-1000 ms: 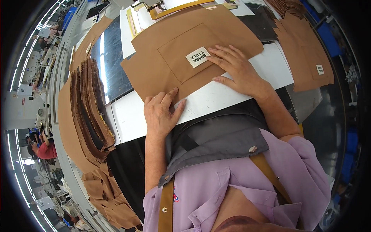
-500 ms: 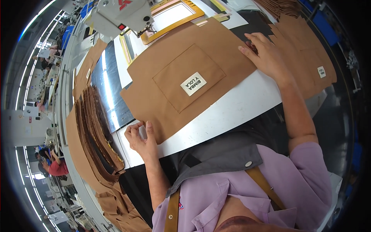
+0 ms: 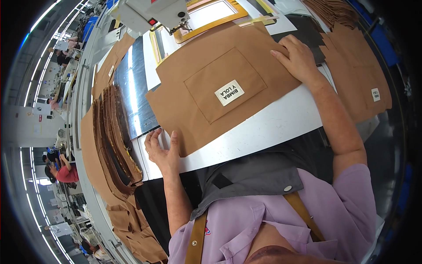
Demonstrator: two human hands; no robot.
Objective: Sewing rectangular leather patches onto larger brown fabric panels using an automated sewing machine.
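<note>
A brown fabric panel [image 3: 193,123] with a stitched-on square pocket [image 3: 211,79] lies on the white work surface in front of me. A cream label [image 3: 229,92] with dark lettering sits on the pocket. My left hand [image 3: 163,152] is at the panel's near left corner, thumb and fingers spread, the thumb right beside the fabric edge. On the panel's right edge rests my right hand [image 3: 300,60], its thumb and fingers apart over the cloth. Beyond the panel stands the white sewing machine head [image 3: 154,15], its needle area [image 3: 182,28] close to the far edge.
Stacked brown pieces [image 3: 112,136] hang at the left; more brown cloth [image 3: 132,224] is bunched below. A labelled brown panel [image 3: 356,75] lies at the right, near a fabric pile [image 3: 332,13]. A yellow frame [image 3: 211,22] lies behind the panel. People work at the far left.
The view has shifted a little, moving the scene rightward. My right hand has come inward onto the panel's edge. The fingers of my left hand have straightened slightly.
</note>
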